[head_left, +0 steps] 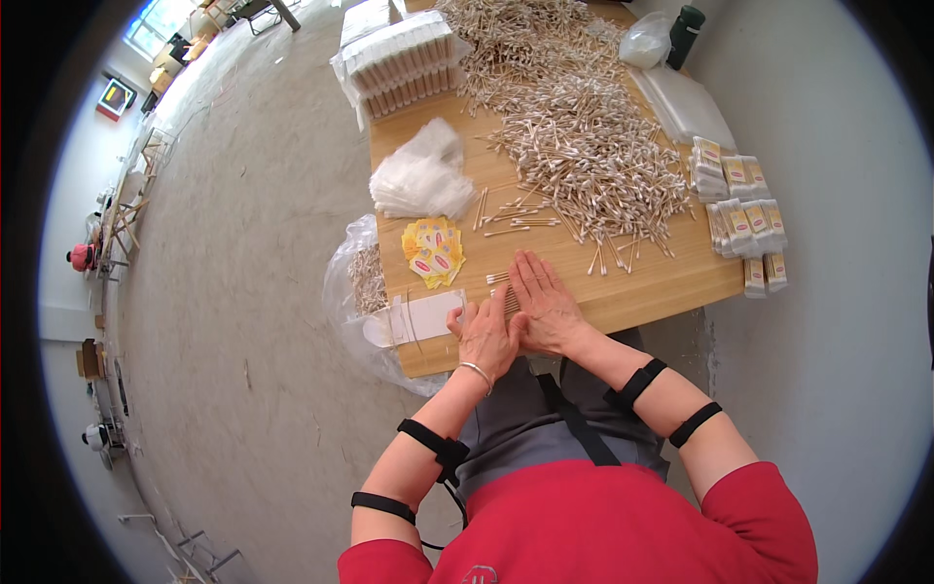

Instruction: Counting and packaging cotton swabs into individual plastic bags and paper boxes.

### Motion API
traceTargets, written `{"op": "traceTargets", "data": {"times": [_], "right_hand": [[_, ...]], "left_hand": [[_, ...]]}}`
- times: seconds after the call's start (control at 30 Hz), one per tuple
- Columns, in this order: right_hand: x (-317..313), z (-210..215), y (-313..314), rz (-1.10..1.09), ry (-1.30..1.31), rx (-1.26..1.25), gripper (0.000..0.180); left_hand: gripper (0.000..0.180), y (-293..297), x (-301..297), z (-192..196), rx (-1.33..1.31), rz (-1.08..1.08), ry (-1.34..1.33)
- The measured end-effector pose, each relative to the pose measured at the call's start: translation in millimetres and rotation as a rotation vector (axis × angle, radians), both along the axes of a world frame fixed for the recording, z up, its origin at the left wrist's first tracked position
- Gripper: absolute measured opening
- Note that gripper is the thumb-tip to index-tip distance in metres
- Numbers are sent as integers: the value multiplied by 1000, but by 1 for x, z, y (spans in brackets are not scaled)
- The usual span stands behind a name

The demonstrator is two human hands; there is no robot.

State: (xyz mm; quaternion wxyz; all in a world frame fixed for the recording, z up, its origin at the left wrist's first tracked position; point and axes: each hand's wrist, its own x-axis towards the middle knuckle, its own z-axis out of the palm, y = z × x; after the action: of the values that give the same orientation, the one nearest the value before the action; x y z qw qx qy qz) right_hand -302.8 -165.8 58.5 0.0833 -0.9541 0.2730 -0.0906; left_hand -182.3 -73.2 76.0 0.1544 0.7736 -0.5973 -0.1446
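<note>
At the table's near edge my hands lie side by side around a small row of cotton swabs (498, 278). My right hand (547, 310) rests flat, fingers stretched forward, along the right side of the swabs. My left hand (486, 336) is on their left side, fingers apart and slightly bent, its thumb reaching toward the right hand. Part of the row is hidden under the hands. Left of my left hand lies a white card strip (428, 316). Beyond it is a pile of yellow printed labels (435, 255). Several loose swabs (525, 220) lie ahead of my hands.
A large heap of cotton swabs (593, 146) covers the far table. Stacked packs (404, 63) and clear bags (418, 175) are at left. Finished-looking small packs (744, 219) line the right edge, near plastic sheets (689, 107) and a dark bottle (686, 37). A plastic sack (341, 268) hangs at left.
</note>
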Motion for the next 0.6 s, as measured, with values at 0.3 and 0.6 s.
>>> {"op": "traceTargets", "data": {"times": [0.3, 0.6], "right_hand": [[-1, 1, 1, -2, -26, 33, 79], [-8, 4, 11, 36, 5, 44, 81]], "left_hand": [[57, -11, 1, 2, 36, 85, 45], [47, -10, 3, -4, -46, 113, 78]]}}
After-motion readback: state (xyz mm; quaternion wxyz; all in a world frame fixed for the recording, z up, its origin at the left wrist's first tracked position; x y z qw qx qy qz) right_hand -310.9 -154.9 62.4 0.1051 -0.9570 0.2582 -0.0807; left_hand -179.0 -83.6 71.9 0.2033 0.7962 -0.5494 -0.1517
